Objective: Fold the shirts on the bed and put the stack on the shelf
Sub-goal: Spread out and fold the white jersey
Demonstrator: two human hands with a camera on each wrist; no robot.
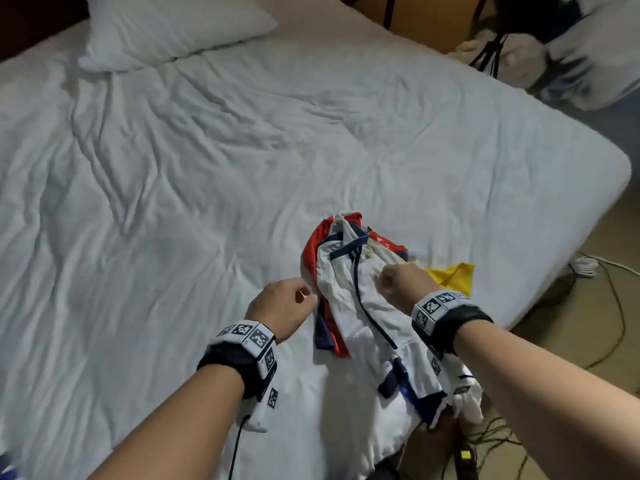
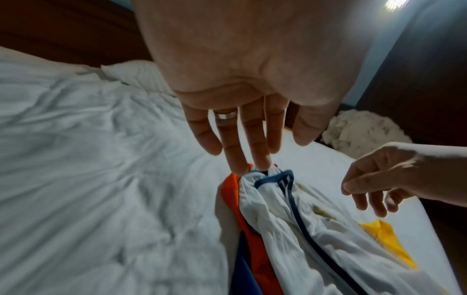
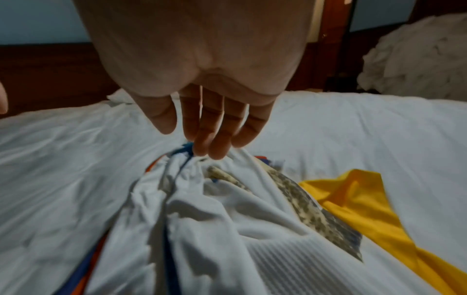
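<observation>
A crumpled pile of shirts lies near the front right edge of the bed (image 1: 173, 202). On top is a white shirt with navy trim (image 1: 356, 306) (image 2: 290, 229) (image 3: 215, 229), its lower end hanging over the bed edge. Under it lie a red shirt (image 1: 311, 251) (image 2: 252, 239), a blue shirt (image 1: 323, 334) and a yellow shirt (image 1: 450, 275) (image 3: 353, 199). My left hand (image 1: 306, 296) (image 2: 255, 155) hovers at the pile's left side, fingers straight, holding nothing. My right hand (image 1: 389, 282) (image 3: 202, 143) hangs relaxed just over the white shirt, gripping nothing.
A white pillow (image 1: 166, 26) lies at the head of the bed. The wrinkled sheet stretches wide to the left. Cables (image 1: 588, 265) run over the floor past the right edge, and a white bundle (image 1: 512, 60) sits beyond the far corner.
</observation>
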